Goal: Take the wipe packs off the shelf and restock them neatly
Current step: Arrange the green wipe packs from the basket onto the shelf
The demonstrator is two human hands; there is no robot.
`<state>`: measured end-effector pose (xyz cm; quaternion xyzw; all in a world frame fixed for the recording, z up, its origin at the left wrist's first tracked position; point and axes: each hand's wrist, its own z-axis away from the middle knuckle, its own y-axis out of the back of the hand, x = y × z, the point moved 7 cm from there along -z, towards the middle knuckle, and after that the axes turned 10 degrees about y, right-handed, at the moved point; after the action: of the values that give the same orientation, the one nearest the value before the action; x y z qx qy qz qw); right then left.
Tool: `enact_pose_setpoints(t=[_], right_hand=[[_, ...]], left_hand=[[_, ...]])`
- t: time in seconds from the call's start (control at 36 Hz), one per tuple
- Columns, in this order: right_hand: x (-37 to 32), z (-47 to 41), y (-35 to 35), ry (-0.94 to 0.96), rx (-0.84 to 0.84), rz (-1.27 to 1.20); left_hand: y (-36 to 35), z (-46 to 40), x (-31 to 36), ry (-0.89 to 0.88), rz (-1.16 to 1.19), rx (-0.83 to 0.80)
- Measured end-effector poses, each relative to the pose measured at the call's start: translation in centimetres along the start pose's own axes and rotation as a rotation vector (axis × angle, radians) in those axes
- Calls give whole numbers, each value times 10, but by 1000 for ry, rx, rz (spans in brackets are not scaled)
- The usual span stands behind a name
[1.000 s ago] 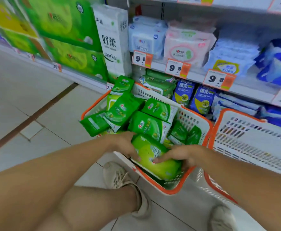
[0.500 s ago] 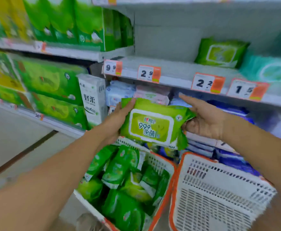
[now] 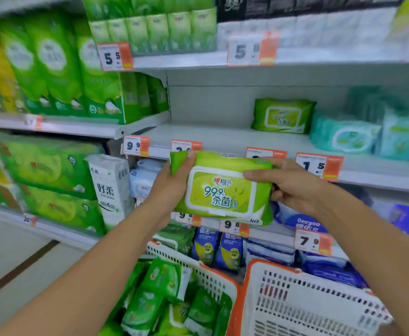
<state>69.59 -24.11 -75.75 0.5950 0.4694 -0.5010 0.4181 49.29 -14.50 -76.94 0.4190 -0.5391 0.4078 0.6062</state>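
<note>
In the head view, the left hand and right hand held a soft lime-green plastic wipe pack by its two ends, fingers curled round it, in front of the white metal shelf. A matching green pack stood on that shelf. Below, a white-and-orange slotted plastic basket held smaller green sachets.

Both hands now hold the green wipe pack up at the shelf edge, lifted out of the basket.
</note>
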Motion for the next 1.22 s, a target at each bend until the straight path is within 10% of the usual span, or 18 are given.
enact_pose_setpoints(t=[0.19, 0.39, 0.61, 0.72, 0.89, 1.22], right_hand=[[-81, -48, 93, 255, 185, 10], [-84, -109, 171, 313, 340, 394], [-90, -144, 154, 145, 207, 1863], [-63, -186, 121, 174, -46, 1800], [-43, -235, 144, 93, -93, 1672], [-35, -279, 181, 2, -68, 1618]], left_hand=[[-82, -59, 126, -368, -149, -86], [-155, -158, 119, -249, -165, -263], [-193, -201, 78, -213, -374, -334], [-193, -207, 69, -135, -443, -385], [-182, -202, 51, -74, -1567, -350], [-183, -214, 55, -106, -1708, -326]])
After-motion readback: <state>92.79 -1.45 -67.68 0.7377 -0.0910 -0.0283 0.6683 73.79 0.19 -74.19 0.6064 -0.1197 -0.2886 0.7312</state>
